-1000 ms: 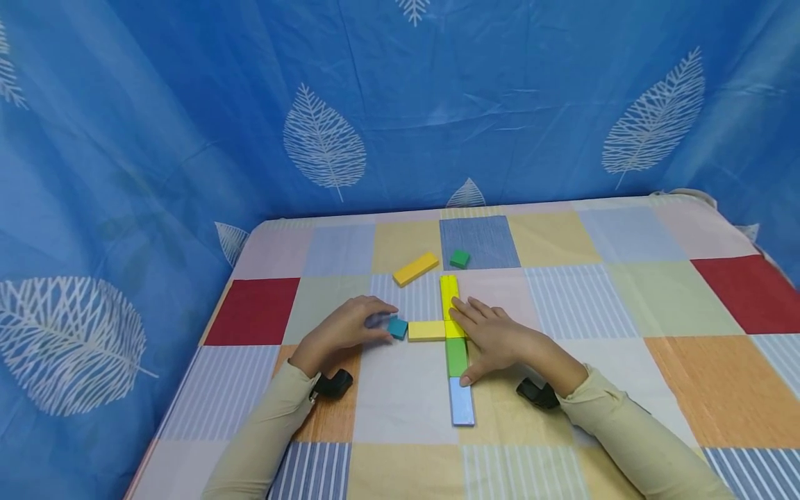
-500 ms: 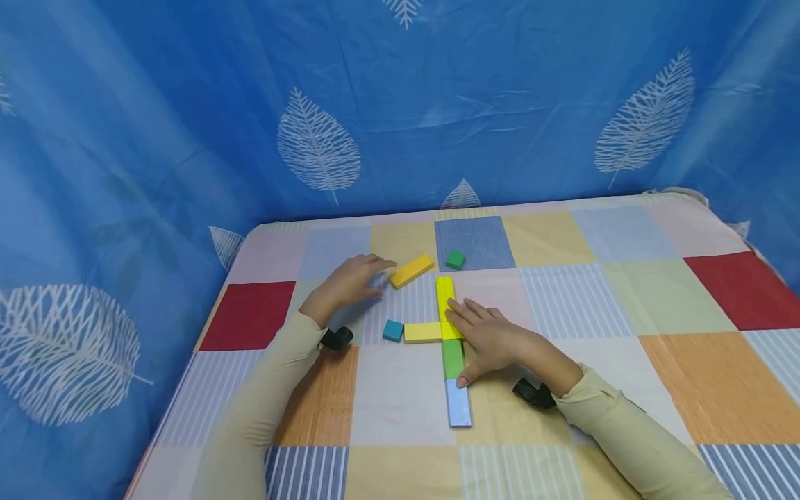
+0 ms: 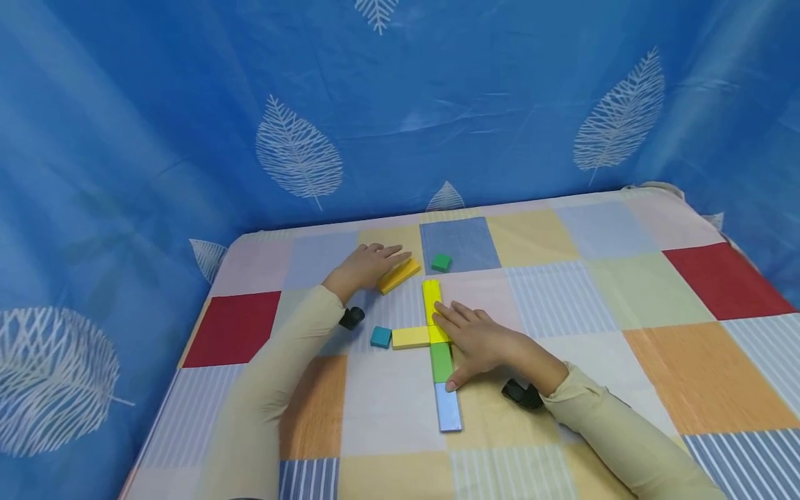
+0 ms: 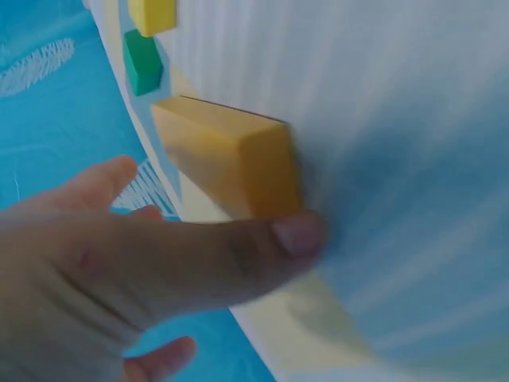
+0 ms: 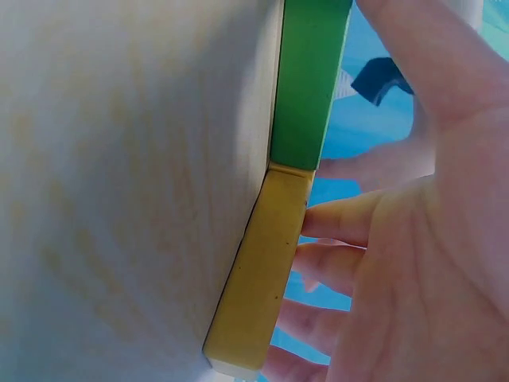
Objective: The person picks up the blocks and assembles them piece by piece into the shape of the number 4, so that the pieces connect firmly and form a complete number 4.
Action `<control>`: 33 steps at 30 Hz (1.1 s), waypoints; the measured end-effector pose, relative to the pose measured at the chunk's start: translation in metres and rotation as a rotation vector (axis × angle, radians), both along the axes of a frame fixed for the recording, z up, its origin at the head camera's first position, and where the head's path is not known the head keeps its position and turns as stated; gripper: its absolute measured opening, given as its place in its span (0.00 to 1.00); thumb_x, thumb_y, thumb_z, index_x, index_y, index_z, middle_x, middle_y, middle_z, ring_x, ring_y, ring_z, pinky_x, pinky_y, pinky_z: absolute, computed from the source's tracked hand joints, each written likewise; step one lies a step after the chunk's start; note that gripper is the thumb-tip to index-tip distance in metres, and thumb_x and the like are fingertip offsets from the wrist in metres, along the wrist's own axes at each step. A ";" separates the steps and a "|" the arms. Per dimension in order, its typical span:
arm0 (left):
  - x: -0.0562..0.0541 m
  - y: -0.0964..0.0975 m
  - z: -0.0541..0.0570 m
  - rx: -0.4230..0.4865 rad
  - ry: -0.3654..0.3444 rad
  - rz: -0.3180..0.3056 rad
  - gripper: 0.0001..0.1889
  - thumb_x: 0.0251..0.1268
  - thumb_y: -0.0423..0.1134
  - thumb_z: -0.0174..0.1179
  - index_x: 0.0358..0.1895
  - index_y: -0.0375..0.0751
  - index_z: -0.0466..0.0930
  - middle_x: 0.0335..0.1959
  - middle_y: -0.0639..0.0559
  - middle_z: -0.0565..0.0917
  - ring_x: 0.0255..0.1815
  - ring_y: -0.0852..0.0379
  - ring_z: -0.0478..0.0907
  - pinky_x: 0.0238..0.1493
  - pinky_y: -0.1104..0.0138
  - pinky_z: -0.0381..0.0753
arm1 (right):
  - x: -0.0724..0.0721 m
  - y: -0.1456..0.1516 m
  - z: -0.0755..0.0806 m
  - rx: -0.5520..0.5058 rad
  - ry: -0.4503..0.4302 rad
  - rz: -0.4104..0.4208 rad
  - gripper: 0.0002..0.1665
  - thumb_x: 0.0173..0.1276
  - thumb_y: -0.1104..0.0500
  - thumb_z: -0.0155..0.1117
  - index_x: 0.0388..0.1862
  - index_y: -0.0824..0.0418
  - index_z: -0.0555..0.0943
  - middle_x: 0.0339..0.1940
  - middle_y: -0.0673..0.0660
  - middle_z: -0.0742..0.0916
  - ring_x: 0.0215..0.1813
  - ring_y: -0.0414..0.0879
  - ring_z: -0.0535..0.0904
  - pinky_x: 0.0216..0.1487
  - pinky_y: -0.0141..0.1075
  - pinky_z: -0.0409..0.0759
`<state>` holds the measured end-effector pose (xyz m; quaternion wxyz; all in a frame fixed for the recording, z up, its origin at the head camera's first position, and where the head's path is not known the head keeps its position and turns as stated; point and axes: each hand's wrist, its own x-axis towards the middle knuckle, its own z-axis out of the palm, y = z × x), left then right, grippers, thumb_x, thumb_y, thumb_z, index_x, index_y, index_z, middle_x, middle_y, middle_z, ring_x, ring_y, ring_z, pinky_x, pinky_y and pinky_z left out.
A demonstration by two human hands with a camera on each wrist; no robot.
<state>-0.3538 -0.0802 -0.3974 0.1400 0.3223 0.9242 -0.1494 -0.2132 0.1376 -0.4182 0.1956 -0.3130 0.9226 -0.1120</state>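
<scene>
My left hand [image 3: 365, 267] reaches over a loose orange-yellow block [image 3: 403, 276], its fingers loosely spread. In the left wrist view the thumb [image 4: 298, 235] lies at the near end of that block; whether it touches is hard to tell. My right hand [image 3: 478, 342] rests along a column of blocks, fingertips on the bright yellow block [image 3: 431, 298] and thumb by the light blue block [image 3: 448, 407]. Between these lies a green block [image 3: 441, 362]. A pale yellow block [image 3: 410, 338] runs left from the column, with a small teal block [image 3: 380, 337] near its end.
Beyond the column sits a small dark green block [image 3: 441, 262], right of the orange-yellow one. A patchwork cloth [image 3: 394, 417] covers the table. Blue leaf-patterned curtains [image 3: 437, 104] hang behind it and at the sides.
My left hand has left the teal block and moved forward and right to the orange-yellow block. The teal block stays by the pale yellow one. My right hand keeps its place on the column.
</scene>
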 end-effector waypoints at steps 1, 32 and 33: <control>0.000 0.001 0.001 -0.008 -0.012 0.011 0.42 0.61 0.33 0.57 0.73 0.59 0.40 0.74 0.55 0.48 0.70 0.47 0.54 0.69 0.50 0.52 | 0.000 -0.001 0.000 0.001 -0.003 0.002 0.70 0.41 0.26 0.64 0.73 0.63 0.47 0.75 0.59 0.47 0.74 0.61 0.40 0.67 0.58 0.49; 0.004 -0.014 0.001 0.234 -0.294 0.063 0.49 0.42 0.52 0.71 0.70 0.56 0.53 0.69 0.52 0.57 0.66 0.50 0.59 0.65 0.53 0.63 | 0.000 -0.002 0.002 0.033 -0.014 -0.002 0.69 0.41 0.27 0.65 0.73 0.62 0.48 0.75 0.59 0.47 0.74 0.60 0.42 0.68 0.56 0.50; 0.005 -0.014 0.002 0.249 -0.294 0.058 0.49 0.42 0.52 0.71 0.70 0.55 0.53 0.68 0.52 0.58 0.65 0.51 0.59 0.65 0.54 0.63 | -0.001 -0.001 0.002 0.031 -0.014 -0.008 0.69 0.41 0.27 0.65 0.73 0.62 0.48 0.75 0.60 0.47 0.74 0.60 0.42 0.67 0.56 0.50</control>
